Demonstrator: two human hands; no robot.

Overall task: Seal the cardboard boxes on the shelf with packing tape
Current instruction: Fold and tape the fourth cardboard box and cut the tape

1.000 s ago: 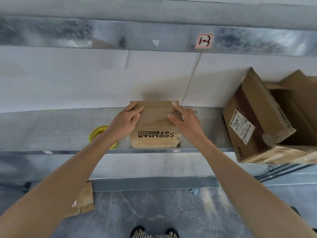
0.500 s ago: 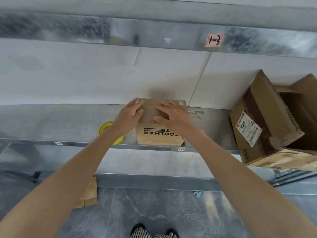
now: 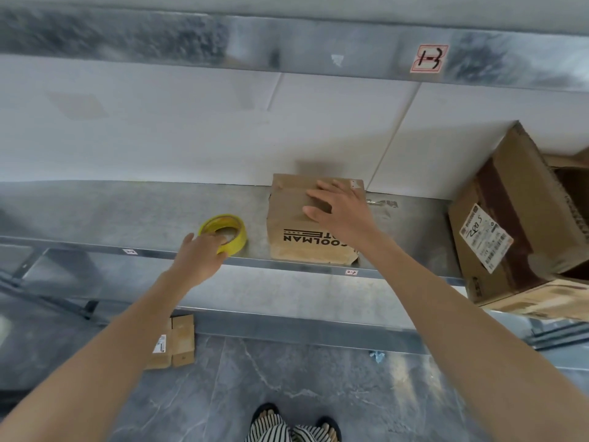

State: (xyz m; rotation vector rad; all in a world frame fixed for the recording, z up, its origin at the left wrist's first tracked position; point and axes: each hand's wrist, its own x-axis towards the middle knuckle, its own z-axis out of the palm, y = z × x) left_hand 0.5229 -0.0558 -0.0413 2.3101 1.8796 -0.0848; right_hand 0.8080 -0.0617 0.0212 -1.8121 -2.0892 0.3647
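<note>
Head view is showing the big open box seemingly overhanging the shelf edge at far right, liable to tip if bumped. The flat, open right hand is pressing the small box at centre, while the left hand, fingers loosely extended, is touching the yellow tape roll at centre left without gripping it, so a fumble could knock it off the lip. Writing is reading "COOLMAN" on the small box, roughly "2005" on the big box's label, "1-3" on the upper-right tag, and "2-7" on the shelf-edge tag.
</note>
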